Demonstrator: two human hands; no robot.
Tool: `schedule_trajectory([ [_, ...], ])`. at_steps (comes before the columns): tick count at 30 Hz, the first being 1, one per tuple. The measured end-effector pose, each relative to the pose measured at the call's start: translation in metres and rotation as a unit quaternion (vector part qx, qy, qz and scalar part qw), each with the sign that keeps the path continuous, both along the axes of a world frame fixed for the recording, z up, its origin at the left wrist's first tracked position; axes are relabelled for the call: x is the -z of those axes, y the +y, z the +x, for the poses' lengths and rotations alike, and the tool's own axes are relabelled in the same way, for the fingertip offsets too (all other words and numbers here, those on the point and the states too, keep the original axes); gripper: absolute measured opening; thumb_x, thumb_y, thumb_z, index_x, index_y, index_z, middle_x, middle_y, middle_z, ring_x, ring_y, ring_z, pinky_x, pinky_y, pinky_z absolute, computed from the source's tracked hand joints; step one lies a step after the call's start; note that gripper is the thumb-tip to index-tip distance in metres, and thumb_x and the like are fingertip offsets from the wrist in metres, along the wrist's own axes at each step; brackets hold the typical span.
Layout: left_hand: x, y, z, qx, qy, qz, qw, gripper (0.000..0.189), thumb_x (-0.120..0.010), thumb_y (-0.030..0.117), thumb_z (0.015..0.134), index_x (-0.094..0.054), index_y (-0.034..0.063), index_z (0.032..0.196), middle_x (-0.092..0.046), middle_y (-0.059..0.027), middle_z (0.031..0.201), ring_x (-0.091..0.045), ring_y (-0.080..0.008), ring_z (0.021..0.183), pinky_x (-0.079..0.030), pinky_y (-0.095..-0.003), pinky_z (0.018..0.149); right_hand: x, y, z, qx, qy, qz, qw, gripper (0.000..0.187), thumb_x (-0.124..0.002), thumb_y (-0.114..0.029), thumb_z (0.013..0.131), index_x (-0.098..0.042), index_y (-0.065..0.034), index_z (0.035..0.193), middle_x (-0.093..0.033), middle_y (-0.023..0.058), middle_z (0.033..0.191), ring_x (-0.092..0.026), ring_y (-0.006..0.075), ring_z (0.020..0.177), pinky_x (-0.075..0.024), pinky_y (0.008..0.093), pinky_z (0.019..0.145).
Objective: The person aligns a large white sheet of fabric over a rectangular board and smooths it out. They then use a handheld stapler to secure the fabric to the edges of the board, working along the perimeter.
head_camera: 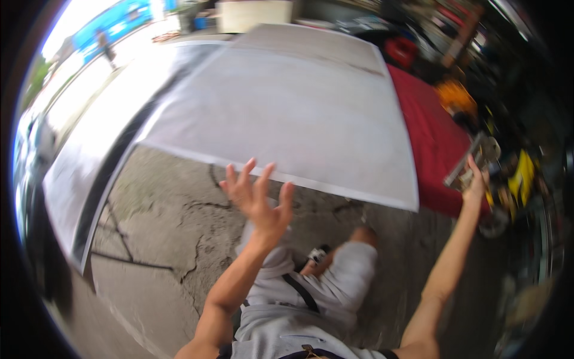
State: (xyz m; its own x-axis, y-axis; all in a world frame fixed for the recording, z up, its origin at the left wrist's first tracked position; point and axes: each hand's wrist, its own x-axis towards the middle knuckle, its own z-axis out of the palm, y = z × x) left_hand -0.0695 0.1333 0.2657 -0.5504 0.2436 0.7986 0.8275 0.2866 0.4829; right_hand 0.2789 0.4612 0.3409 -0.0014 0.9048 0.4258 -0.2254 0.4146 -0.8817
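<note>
A large whitish sheet [287, 107] with a pale border lies stretched out in front of me. Over its near edge my left hand [260, 197] is raised with the fingers spread and nothing in it; whether it touches the sheet cannot be told. My right hand [476, 179], off to the right, grips a blurred metal tool [466, 164] with a long straight edge, its exact kind unclear. Beneath that tool lies a red cloth [430, 139], which borders the sheet's right side. A second, shiny sheet or panel [107, 130] with a dark band extends at the left.
Cracked concrete floor [157, 215] shows below the sheet, with thin dark metal legs [130, 260] at the left. Yellow and orange items [522, 177] crowd the right side. A pale box [253, 17] stands beyond the sheet. A person [106, 49] is far off outside.
</note>
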Motion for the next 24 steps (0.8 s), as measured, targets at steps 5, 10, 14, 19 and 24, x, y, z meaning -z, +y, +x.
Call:
schedule_trajectory([
  [5,-0.001,-0.003,0.093,0.534,-0.353,-0.019,0.768,0.037,-0.059,0.027,0.083,-0.055,-0.0051,0.1,-0.059,-0.0124,0.09,-0.053,-0.018,0.084,-0.041,-0.0301,0.077,0.02,-0.16,-0.043,-0.181,0.144,0.047,0.972,0.065,-0.069,-0.025,0.075,-0.036,-0.0095,0.129,-0.052,0.0104,0.094,-0.055,0.0168,0.072,-0.0487,0.032,0.057],
  [10,0.016,-0.007,0.148,0.605,-0.594,-0.041,0.528,0.031,-0.052,0.028,0.09,-0.054,-0.0027,0.089,-0.06,-0.0085,0.075,-0.055,-0.0133,0.067,-0.044,-0.0255,0.066,0.079,-0.216,-0.076,-0.36,0.271,0.084,0.889,0.076,-0.075,-0.015,0.07,-0.03,-0.0076,0.131,-0.049,0.0081,0.095,-0.059,0.0189,0.065,-0.0502,0.031,0.05],
  [14,0.033,-0.01,0.133,0.552,-0.704,-0.013,0.448,0.025,-0.051,0.023,0.09,-0.048,0.0055,0.073,-0.047,-0.0005,0.06,-0.042,-0.0102,0.052,-0.035,-0.0257,0.051,0.109,-0.217,-0.092,-0.32,0.292,0.023,0.901,0.057,-0.077,-0.021,0.068,-0.044,-0.0074,0.112,-0.047,0.004,0.088,-0.056,0.0157,0.063,-0.0511,0.0303,0.053],
  [19,0.061,-0.022,0.106,0.502,-0.764,0.074,0.398,0.026,-0.055,0.023,0.088,-0.045,0.0086,0.069,-0.036,0.0022,0.054,-0.031,-0.0083,0.047,-0.028,-0.0252,0.046,0.118,-0.209,-0.101,-0.245,0.364,-0.045,0.897,0.048,-0.081,-0.027,0.063,-0.051,-0.0064,0.095,-0.049,0.0033,0.084,-0.054,0.0129,0.067,-0.049,0.0259,0.056],
  [24,0.072,-0.031,0.096,0.521,-0.755,0.067,0.392,0.028,-0.063,0.026,0.083,-0.05,0.005,0.07,-0.045,-0.0012,0.055,-0.041,-0.0109,0.047,-0.033,-0.0266,0.046,0.135,-0.208,-0.11,-0.317,0.375,-0.08,0.867,0.049,-0.08,-0.03,0.064,-0.048,-0.0096,0.095,-0.047,0.0027,0.086,-0.053,0.013,0.068,-0.0489,0.0284,0.057],
])
